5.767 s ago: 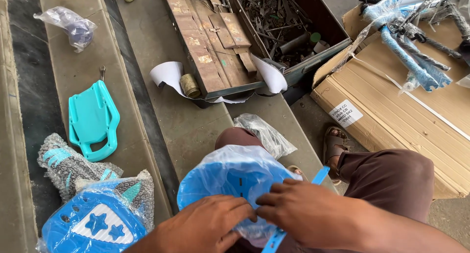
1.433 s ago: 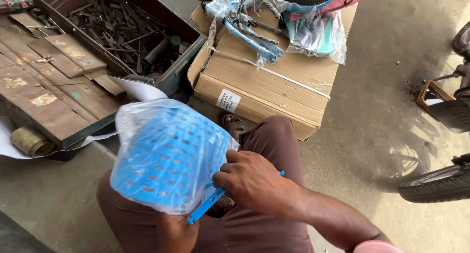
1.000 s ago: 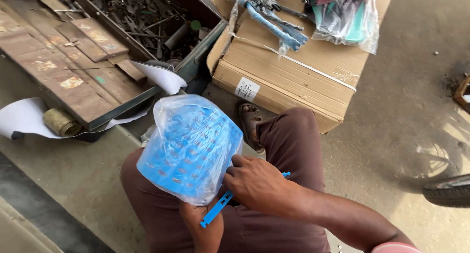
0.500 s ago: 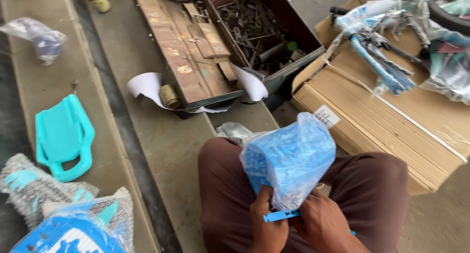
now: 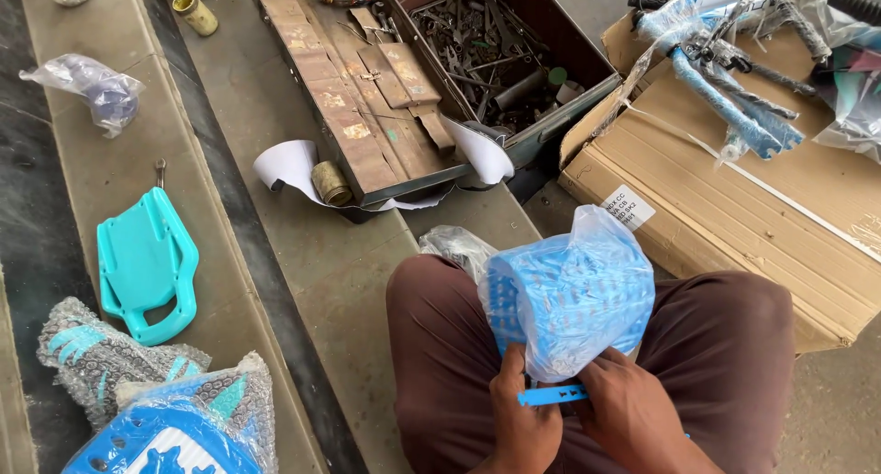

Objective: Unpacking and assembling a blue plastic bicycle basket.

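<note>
A blue plastic basket [image 5: 569,295] with holes, wrapped in a clear plastic bag, rests on my lap between my knees. My left hand [image 5: 521,419] grips its lower edge from the left. My right hand [image 5: 633,414] holds it from the lower right. A blue plastic strap [image 5: 551,396] sticks out between both hands, pinched by the fingers. My brown trousers [image 5: 440,336] lie under the basket.
An open metal toolbox [image 5: 431,79] full of rusty tools stands ahead on the concrete step. A cardboard box [image 5: 771,208] with a wrapped blue bicycle frame [image 5: 734,89] is at the right. A teal plastic part [image 5: 145,263] and wrapped parts [image 5: 156,410] lie at the left.
The view has swung from right to left across the earlier frames. The basket has been turned in my lap and now sits upright, with both hands low on the strap.
</note>
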